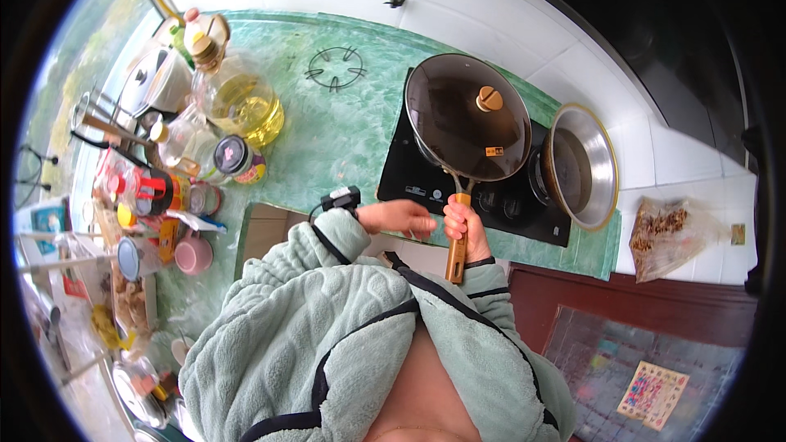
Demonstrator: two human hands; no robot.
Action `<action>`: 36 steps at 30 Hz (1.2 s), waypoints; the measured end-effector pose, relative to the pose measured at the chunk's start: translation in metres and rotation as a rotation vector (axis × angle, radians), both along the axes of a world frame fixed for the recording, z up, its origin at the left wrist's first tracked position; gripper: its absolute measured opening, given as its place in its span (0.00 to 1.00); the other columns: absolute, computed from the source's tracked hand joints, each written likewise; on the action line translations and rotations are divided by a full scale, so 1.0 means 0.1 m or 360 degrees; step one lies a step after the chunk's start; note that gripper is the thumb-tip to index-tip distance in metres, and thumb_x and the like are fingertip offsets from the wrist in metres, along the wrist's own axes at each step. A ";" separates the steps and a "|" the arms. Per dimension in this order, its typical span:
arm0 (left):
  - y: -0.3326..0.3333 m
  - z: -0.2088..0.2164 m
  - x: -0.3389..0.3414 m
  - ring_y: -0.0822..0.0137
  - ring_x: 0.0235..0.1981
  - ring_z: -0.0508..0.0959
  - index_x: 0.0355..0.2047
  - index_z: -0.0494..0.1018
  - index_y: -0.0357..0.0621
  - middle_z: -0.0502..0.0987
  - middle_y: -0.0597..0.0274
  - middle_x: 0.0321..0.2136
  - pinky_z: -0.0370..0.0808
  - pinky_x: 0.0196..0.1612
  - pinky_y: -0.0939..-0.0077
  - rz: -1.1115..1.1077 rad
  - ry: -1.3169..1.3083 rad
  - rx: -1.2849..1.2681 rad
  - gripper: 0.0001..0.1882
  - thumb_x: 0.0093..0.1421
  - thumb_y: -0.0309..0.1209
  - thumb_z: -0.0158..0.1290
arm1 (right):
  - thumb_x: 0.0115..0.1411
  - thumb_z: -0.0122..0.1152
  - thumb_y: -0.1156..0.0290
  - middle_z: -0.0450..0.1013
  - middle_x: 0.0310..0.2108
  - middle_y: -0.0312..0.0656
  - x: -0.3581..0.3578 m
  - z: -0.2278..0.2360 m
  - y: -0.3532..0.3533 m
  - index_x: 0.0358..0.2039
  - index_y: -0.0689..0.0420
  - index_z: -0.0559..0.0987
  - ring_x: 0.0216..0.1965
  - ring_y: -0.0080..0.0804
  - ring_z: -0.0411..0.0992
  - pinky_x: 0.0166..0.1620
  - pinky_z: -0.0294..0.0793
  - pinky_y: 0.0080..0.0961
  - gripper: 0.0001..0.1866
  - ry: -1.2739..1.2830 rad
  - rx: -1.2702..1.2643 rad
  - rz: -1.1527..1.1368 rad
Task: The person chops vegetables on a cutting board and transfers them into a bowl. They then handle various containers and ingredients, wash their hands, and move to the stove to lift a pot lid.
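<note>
A frying pan sits on the left burner of the black gas stove (393, 172). A dark glass lid (458, 131) with a wooden knob (489, 99) covers it. My right hand (468, 227) is closed around the pan's wooden handle (457, 258), which points back toward me. Just left of it, my left hand (399, 217) holds nothing; its fingers stretch toward the right hand, in front of the stove's near edge. What is inside the pan cannot be made out through the lid.
A wide metal pan (583, 165) stands on the right burner. A wire pot ring (335, 68) lies on the green counter (323, 135). Leftward crowd an oil jug (246, 106), a dark-lidded jar (237, 157), a pink cup (193, 253) and several bottles. A plastic bag (667, 237) hangs at right.
</note>
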State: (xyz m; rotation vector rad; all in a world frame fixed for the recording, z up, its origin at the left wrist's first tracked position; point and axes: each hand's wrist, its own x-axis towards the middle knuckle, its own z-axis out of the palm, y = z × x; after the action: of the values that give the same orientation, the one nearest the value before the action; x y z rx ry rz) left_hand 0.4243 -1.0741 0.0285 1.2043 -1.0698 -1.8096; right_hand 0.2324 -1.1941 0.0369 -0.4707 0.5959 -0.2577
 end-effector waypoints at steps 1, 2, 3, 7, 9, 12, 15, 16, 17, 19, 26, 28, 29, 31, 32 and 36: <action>-0.03 -0.02 0.08 0.73 0.38 0.76 0.41 0.75 0.41 0.78 0.64 0.37 0.74 0.41 0.77 0.0064 0.0002 -0.0039 0.20 0.66 0.47 0.48 | 0.62 0.55 0.70 0.56 0.17 0.25 -0.01 0.02 0.02 0.36 0.53 0.70 0.13 0.12 0.53 0.16 0.56 0.12 0.04 0.0008 -0.0010 0.0017; -0.02 -0.04 0.22 0.72 0.37 0.76 0.41 0.75 0.41 0.78 0.65 0.36 0.74 0.40 0.77 0.0308 -0.0003 -0.0045 0.19 0.66 0.45 0.48 | 0.62 0.54 0.70 0.56 0.17 0.25 -0.01 0.03 0.04 0.37 0.53 0.70 0.13 0.12 0.53 0.16 0.56 0.12 0.05 -0.0002 -0.0006 0.0052; -0.04 -0.04 0.37 0.73 0.37 0.76 0.40 0.75 0.41 0.78 0.65 0.36 0.74 0.40 0.77 0.0605 0.0032 0.0121 0.18 0.66 0.44 0.46 | 0.62 0.54 0.70 0.56 0.17 0.25 0.00 0.05 0.06 0.37 0.53 0.70 0.13 0.12 0.53 0.16 0.56 0.12 0.05 -0.0010 -0.0010 0.0086; -0.05 -0.01 0.73 0.73 0.35 0.76 0.40 0.74 0.41 0.77 0.65 0.34 0.74 0.38 0.77 0.0817 -0.0306 0.0047 0.16 0.66 0.41 0.46 | 0.62 0.54 0.69 0.56 0.17 0.26 0.05 0.13 0.13 0.38 0.53 0.70 0.12 0.12 0.53 0.15 0.56 0.12 0.05 0.0015 -0.0056 0.0182; -0.03 -0.04 0.70 0.73 0.35 0.76 0.39 0.74 0.41 0.77 0.65 0.34 0.74 0.37 0.78 0.0680 -0.0211 0.0011 0.15 0.66 0.40 0.46 | 0.62 0.54 0.69 0.57 0.17 0.26 0.12 0.21 0.16 0.38 0.53 0.70 0.12 0.12 0.53 0.15 0.56 0.12 0.05 0.0035 -0.0080 0.0245; 0.02 -0.26 0.72 0.72 0.33 0.77 0.39 0.75 0.40 0.78 0.65 0.34 0.74 0.36 0.77 0.0960 -0.0121 0.0060 0.14 0.64 0.38 0.47 | 0.62 0.54 0.69 0.57 0.17 0.26 0.33 0.34 0.17 0.38 0.53 0.70 0.12 0.12 0.53 0.14 0.56 0.12 0.05 0.0012 -0.0104 0.0336; -0.08 -0.64 1.18 0.63 0.33 0.79 0.42 0.75 0.39 0.79 0.56 0.35 0.75 0.36 0.70 0.1277 -0.0660 0.0130 0.15 0.60 0.35 0.49 | 0.62 0.54 0.70 0.57 0.17 0.26 0.61 0.47 0.16 0.37 0.53 0.69 0.12 0.12 0.53 0.14 0.56 0.11 0.05 -0.0022 -0.0092 0.0424; -0.12 -0.77 1.40 0.53 0.39 0.78 0.42 0.75 0.39 0.77 0.48 0.40 0.75 0.42 0.60 0.1293 -0.1316 -0.0129 0.15 0.57 0.33 0.50 | 0.63 0.54 0.70 0.57 0.17 0.27 0.73 0.49 0.16 0.37 0.54 0.69 0.11 0.12 0.52 0.14 0.55 0.12 0.05 -0.0021 -0.0058 0.0446; -0.18 -0.89 1.55 0.43 0.44 0.74 0.43 0.74 0.38 0.74 0.45 0.45 0.73 0.48 0.58 0.1498 -0.1511 -0.0118 0.16 0.55 0.32 0.49 | 0.63 0.54 0.70 0.56 0.17 0.27 0.85 0.51 0.15 0.37 0.55 0.68 0.11 0.12 0.52 0.13 0.55 0.12 0.06 -0.0054 -0.0062 0.0482; -0.41 -1.04 1.89 0.43 0.47 0.71 0.45 0.73 0.41 0.69 0.48 0.49 0.71 0.48 0.53 0.1578 -0.1855 -0.0029 0.18 0.53 0.31 0.51 | 0.63 0.53 0.70 0.56 0.16 0.27 1.09 0.51 0.14 0.38 0.56 0.68 0.11 0.13 0.52 0.13 0.55 0.12 0.06 -0.0104 -0.0016 0.0543; -0.82 -1.51 2.47 0.47 0.50 0.65 0.49 0.72 0.51 0.70 0.55 0.48 0.63 0.47 0.50 0.1954 -0.1440 -0.0362 0.24 0.52 0.42 0.53 | 0.65 0.50 0.71 0.54 0.16 0.28 1.72 0.35 0.10 0.40 0.57 0.67 0.11 0.13 0.51 0.13 0.56 0.13 0.07 -0.0209 0.0232 0.0612; -0.86 -1.64 2.48 0.48 0.50 0.65 0.49 0.72 0.52 0.70 0.56 0.47 0.62 0.47 0.51 0.2190 -0.1167 -0.0538 0.23 0.52 0.43 0.53 | 0.65 0.50 0.70 0.54 0.16 0.28 1.84 0.30 0.08 0.40 0.57 0.67 0.11 0.13 0.51 0.13 0.56 0.13 0.06 -0.0192 0.0262 0.0614; -0.86 -1.68 2.46 0.49 0.50 0.64 0.49 0.72 0.52 0.71 0.57 0.47 0.62 0.46 0.52 0.2299 -0.1025 -0.0623 0.23 0.52 0.43 0.53 | 0.65 0.50 0.70 0.54 0.16 0.27 1.88 0.27 0.06 0.39 0.56 0.67 0.11 0.13 0.51 0.14 0.56 0.13 0.05 -0.0169 0.0251 0.0620; -0.80 -1.74 2.43 0.52 0.50 0.64 0.48 0.73 0.53 0.71 0.60 0.46 0.61 0.45 0.54 0.2212 -0.1274 -0.0330 0.21 0.53 0.42 0.52 | 0.65 0.50 0.70 0.54 0.16 0.27 1.98 0.23 0.03 0.38 0.56 0.67 0.11 0.13 0.51 0.14 0.55 0.13 0.05 -0.0159 0.0235 0.0631; -0.74 -1.75 2.43 0.54 0.51 0.64 0.47 0.73 0.54 0.71 0.61 0.46 0.60 0.45 0.56 0.2005 -0.1613 -0.0086 0.20 0.53 0.41 0.52 | 0.65 0.50 0.70 0.54 0.16 0.27 2.02 0.20 0.02 0.38 0.55 0.67 0.11 0.13 0.51 0.14 0.55 0.13 0.04 -0.0157 0.0229 0.0640; -0.52 -1.72 2.40 0.56 0.56 0.62 0.48 0.73 0.54 0.68 0.61 0.51 0.61 0.48 0.58 0.1682 -0.2312 -0.0186 0.19 0.54 0.35 0.49 | 0.64 0.51 0.70 0.54 0.16 0.26 2.17 0.11 0.00 0.37 0.55 0.67 0.11 0.13 0.51 0.15 0.55 0.12 0.04 -0.0166 0.0216 0.0687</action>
State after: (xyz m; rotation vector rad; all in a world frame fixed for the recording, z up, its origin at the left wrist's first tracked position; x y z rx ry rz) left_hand 0.6640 -1.1261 -0.1438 2.3949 -0.7973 0.1124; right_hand 0.4499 -1.1944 0.0477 -0.4399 0.3946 0.1678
